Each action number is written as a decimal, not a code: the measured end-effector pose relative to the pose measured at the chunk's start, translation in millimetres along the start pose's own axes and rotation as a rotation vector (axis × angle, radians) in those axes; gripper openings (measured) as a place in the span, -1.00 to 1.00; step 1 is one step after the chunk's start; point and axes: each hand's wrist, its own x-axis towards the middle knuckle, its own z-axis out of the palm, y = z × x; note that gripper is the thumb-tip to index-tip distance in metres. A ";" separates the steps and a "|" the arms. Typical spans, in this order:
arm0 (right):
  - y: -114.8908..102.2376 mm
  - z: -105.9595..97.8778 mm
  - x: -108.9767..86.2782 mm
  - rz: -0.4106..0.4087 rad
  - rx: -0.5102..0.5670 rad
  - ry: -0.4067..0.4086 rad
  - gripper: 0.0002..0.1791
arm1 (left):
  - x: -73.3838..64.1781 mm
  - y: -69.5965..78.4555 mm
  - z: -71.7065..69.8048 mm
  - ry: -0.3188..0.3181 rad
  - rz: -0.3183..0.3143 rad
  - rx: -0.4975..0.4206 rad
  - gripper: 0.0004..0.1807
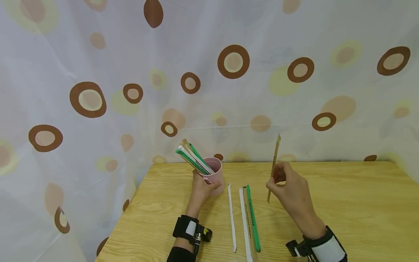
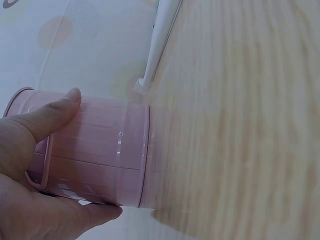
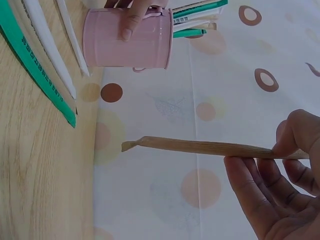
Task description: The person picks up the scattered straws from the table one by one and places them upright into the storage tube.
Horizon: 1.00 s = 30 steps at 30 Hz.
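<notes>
A pink metal bucket [image 1: 215, 179] stands upright on the table, and my left hand [image 1: 200, 189] grips it around its side by the handle. Several paper-wrapped straws [image 1: 196, 158], green, white and brown, lean to the left out of its mouth. My right hand [image 1: 292, 191] pinches a brown paper-wrapped straw [image 1: 275, 156] between thumb and fingers, nearly upright above the table. In the right wrist view that straw [image 3: 195, 146] shows a folded, flattened end. Between the hands lie a thin white straw [image 1: 232, 218], a thicker white one [image 1: 245, 225], a brown one [image 1: 250, 227] and a green one [image 1: 253, 218].
The light wooden table [image 1: 360, 211] runs under both hands. A white curtain [image 1: 203, 43] with brown and yellow circles hangs behind its far edge and along the left. Each wrist wears a black strap with a small camera.
</notes>
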 end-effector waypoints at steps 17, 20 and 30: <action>0.3 1.2 -0.5 -0.030 0.038 0.018 -0.73 | -1.1 0.1 0.5 -0.007 0.001 -0.022 0.08; -1.0 2.1 -1.2 -0.019 0.051 0.011 -0.70 | 0.7 -1.0 0.0 -0.009 -0.010 -0.007 0.09; -9.6 10.7 -4.4 -0.027 0.101 0.000 -0.72 | 2.0 -3.3 -1.4 -0.008 0.022 0.007 0.08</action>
